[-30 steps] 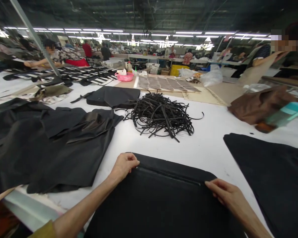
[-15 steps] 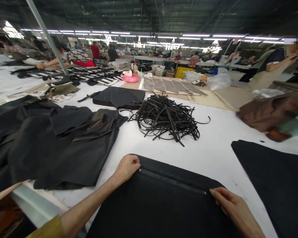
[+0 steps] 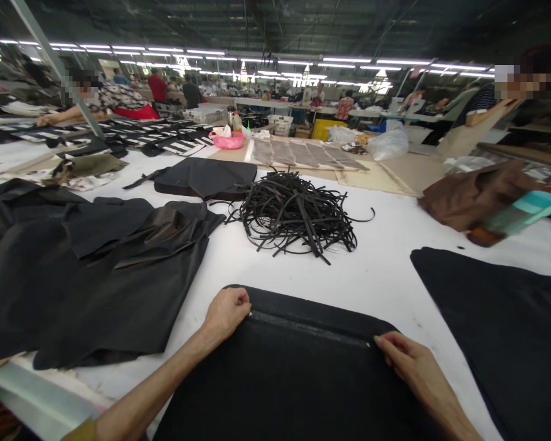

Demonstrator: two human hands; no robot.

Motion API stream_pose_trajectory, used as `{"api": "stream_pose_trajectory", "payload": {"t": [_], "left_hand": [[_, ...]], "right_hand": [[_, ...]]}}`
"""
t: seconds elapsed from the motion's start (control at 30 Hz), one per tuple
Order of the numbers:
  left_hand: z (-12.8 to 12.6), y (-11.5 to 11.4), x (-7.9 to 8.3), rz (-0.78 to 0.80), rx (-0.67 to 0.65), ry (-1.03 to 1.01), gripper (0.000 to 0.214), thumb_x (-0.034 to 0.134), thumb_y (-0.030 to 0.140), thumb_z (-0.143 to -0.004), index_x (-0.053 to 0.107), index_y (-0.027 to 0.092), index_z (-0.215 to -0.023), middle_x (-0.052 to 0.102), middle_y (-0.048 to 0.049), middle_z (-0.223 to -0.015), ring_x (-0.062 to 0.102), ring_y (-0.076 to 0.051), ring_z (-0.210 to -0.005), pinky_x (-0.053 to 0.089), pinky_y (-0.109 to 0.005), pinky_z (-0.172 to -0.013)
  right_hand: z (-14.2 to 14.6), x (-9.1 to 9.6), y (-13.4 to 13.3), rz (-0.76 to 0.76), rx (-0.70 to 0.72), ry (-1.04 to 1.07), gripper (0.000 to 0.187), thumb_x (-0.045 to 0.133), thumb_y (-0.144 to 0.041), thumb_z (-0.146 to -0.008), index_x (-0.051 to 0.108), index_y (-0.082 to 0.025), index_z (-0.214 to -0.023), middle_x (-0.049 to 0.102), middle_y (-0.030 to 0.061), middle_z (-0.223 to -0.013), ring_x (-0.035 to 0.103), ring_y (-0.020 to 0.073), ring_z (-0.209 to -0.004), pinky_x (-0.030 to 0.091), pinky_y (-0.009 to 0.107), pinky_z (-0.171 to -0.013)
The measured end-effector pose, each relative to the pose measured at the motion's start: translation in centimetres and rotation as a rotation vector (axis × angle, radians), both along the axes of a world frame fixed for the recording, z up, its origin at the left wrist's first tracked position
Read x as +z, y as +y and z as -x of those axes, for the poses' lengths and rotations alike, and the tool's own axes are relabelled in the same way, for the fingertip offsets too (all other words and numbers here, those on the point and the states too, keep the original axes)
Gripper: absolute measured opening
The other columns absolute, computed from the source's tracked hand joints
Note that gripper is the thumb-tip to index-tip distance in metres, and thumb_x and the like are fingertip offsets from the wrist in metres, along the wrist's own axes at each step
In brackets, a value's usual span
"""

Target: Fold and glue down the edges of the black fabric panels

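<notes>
A big black panel is laid flat on the white worktop, right at the near edge. It is held at its far edge by both hands. The left hand is closed into a fist at the far left corner, and its grip is shut tight on the edge there. The right hand is laid at the far right corner. Its fingers are bent, with the tips touching the end of a pale seam line. Its thumb is hidden, so it cannot be told if the grip is closed on the edge. The seam line is stretched straight between the two hands.

A heap of black strips is piled further back on the worktop, well apart from the panel. A pile of black cloth is spread out on the left, near the left arm. A black sheet is laid on the right. A pink bowl is seen far behind, and other people are seen at more tables in the distance.
</notes>
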State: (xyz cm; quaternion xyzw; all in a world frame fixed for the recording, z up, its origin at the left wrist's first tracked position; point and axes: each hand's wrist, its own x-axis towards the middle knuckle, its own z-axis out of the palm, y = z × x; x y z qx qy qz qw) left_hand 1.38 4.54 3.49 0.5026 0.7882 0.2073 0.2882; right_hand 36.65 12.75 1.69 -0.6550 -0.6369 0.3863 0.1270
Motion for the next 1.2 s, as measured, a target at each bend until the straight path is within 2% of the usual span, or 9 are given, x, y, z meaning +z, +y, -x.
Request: {"api": "stream_pose_trajectory", "payload": {"t": [0.2, 0.47, 0.73, 0.9, 1.0, 1.1, 1.2], "left_hand": [[0.0, 0.0, -0.1, -0.007, -0.008, 0.024, 0.01, 0.049, 0.019, -0.067, 0.055, 0.019, -0.06, 0.051, 0.0036, -0.053, 0.048, -0.014, -0.056, 0.027, -0.024, -0.052], [0.0, 0.0, -0.1, 0.01, -0.022, 0.081, 0.01, 0.048, 0.018, -0.068, 0.055, 0.02, -0.061, 0.053, 0.0031, -0.056, 0.051, -0.014, -0.059, 0.028, -0.023, -0.052], [-0.6, -0.1, 0.2, 0.068, -0.1, 0.274, 0.009, 0.046, 0.017, -0.073, 0.052, 0.021, -0.069, 0.057, 0.002, -0.063, 0.054, -0.015, -0.064, 0.029, -0.024, -0.054], [-2.0, -0.9, 0.6, 0.1, -0.184, 0.447, 0.017, 0.036, 0.018, -0.084, 0.051, 0.021, -0.092, 0.06, -0.0023, -0.07, 0.057, -0.021, -0.067, 0.033, -0.029, -0.058], [-2.8, -1.2, 0.5, 0.094, -0.224, 0.553, 0.025, 0.031, 0.015, -0.086, 0.049, 0.021, -0.102, 0.06, -0.0045, -0.082, 0.057, -0.022, -0.067, 0.035, -0.031, -0.058], [-3.3, -1.2, 0.4, -0.006, -0.366, 0.675, 0.031, 0.031, 0.005, -0.082, 0.051, 0.02, -0.1, 0.056, -0.0051, -0.095, 0.056, -0.02, -0.08, 0.04, -0.031, -0.065], [-3.5, -1.3, 0.4, -0.076, -0.538, 0.694, 0.033, 0.032, -0.002, -0.077, 0.056, 0.017, -0.09, 0.055, -0.0057, -0.095, 0.051, -0.021, -0.089, 0.041, -0.033, -0.077]], "right_hand": [[-0.3, -0.3, 0.2, 0.054, -0.031, 0.075, 0.039, 0.05, -0.057, -0.072, 0.057, -0.019, -0.065, 0.045, -0.0037, -0.049, 0.038, 0.0116, -0.046, 0.026, 0.025, -0.045], [0.0, -0.1, 0.3, 0.066, -0.043, 0.061, 0.038, 0.051, -0.056, -0.071, 0.059, -0.019, -0.066, 0.045, -0.0033, -0.049, 0.039, 0.0118, -0.046, 0.027, 0.025, -0.046], [0.1, -0.1, 0.1, 0.05, -0.048, 0.083, 0.035, 0.05, -0.053, -0.071, 0.057, -0.018, -0.066, 0.044, -0.0039, -0.049, 0.038, 0.011, -0.045, 0.025, 0.024, -0.045], [0.0, -0.5, 0.3, 0.024, -0.054, 0.102, 0.033, 0.049, -0.049, -0.072, 0.056, -0.018, -0.065, 0.044, -0.0046, -0.047, 0.037, 0.0099, -0.044, 0.024, 0.023, -0.044], [-0.1, -0.9, 0.4, 0.01, -0.051, 0.102, 0.031, 0.049, -0.046, -0.073, 0.058, -0.017, -0.067, 0.045, -0.0049, -0.047, 0.037, 0.0095, -0.043, 0.024, 0.023, -0.043], [-0.1, -0.9, 0.3, 0.025, -0.07, 0.097, 0.03, 0.049, -0.045, -0.074, 0.058, -0.017, -0.068, 0.045, -0.0052, -0.047, 0.037, 0.0092, -0.043, 0.024, 0.022, -0.043], [0.2, -0.6, 0.2, 0.013, -0.07, 0.075, 0.028, 0.048, -0.043, -0.074, 0.057, -0.018, -0.066, 0.046, -0.0052, -0.047, 0.038, 0.0091, -0.043, 0.025, 0.022, -0.043]]}}
